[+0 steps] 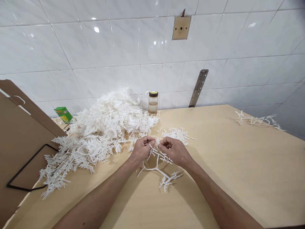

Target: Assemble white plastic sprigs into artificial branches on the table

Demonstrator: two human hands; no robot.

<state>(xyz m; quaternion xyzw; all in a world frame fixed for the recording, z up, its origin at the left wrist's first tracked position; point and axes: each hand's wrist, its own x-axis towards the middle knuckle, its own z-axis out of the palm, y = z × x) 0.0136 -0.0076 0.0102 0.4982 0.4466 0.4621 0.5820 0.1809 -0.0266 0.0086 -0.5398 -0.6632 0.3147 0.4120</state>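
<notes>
While your left hand (143, 149) and right hand (175, 151) pinch far end of white branched piece (157, 168), just apart, keep grip close, pressure light. Piece: near centre. White heap (111, 121): left. Small pile (177, 135): beyond.

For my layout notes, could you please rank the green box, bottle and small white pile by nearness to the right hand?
1. Small white pile: just beyond the right hand.
2. Bottle: farther back, slightly left.
3. Green box: far left.
</notes>
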